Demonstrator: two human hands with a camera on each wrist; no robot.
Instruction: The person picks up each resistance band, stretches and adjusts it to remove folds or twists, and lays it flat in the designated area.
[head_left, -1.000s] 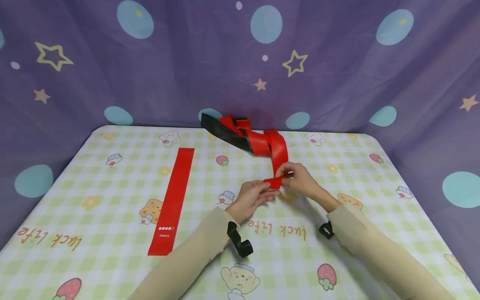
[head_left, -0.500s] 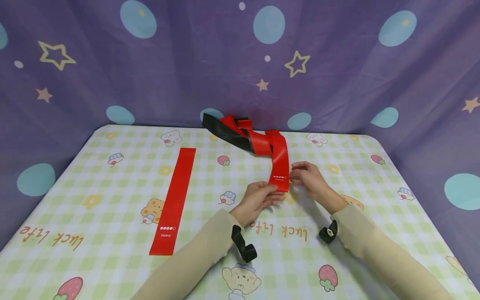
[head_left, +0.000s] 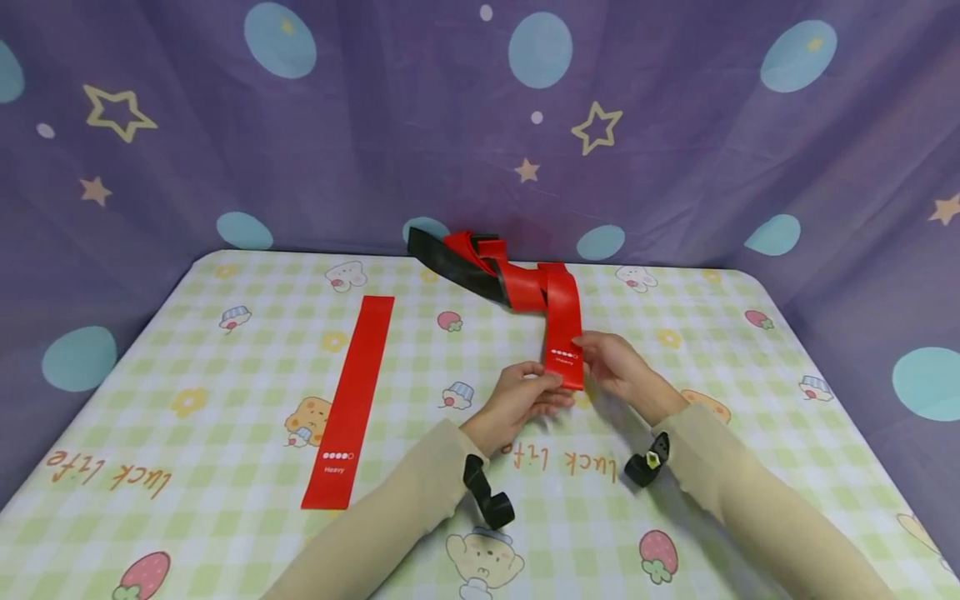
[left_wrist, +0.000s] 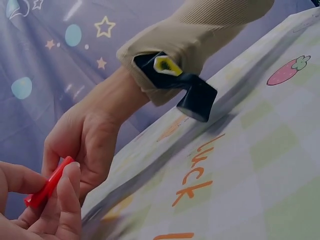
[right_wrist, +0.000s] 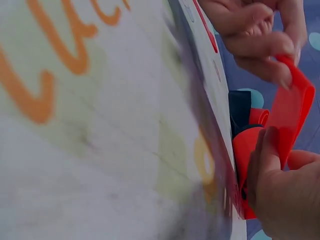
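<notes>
A red resistance band [head_left: 564, 321] with white dots and a word printed near its end runs toward me from a tangled heap. My left hand [head_left: 517, 404] pinches the band's near end between thumb and fingers, just above the table. At the band's right edge, my right hand [head_left: 622, 371] grips it, thumb on top and fingers underneath. In the right wrist view the held end looks like a flattened loop, with the right hand [right_wrist: 287, 187] below and the left hand [right_wrist: 260, 37] above.
A flat red resistance band [head_left: 348, 400] marked "Heavy" lies left of my hands. Behind them, a heap of red and black bands [head_left: 480, 271] reaches the back edge of the checked table [head_left: 247, 367]. A purple curtain [head_left: 420, 125] hangs behind.
The right hand let go of the folded band end and moved aside, so the printed face lies flat in view. It then came back and took the right edge. The left hand kept its pinch.
</notes>
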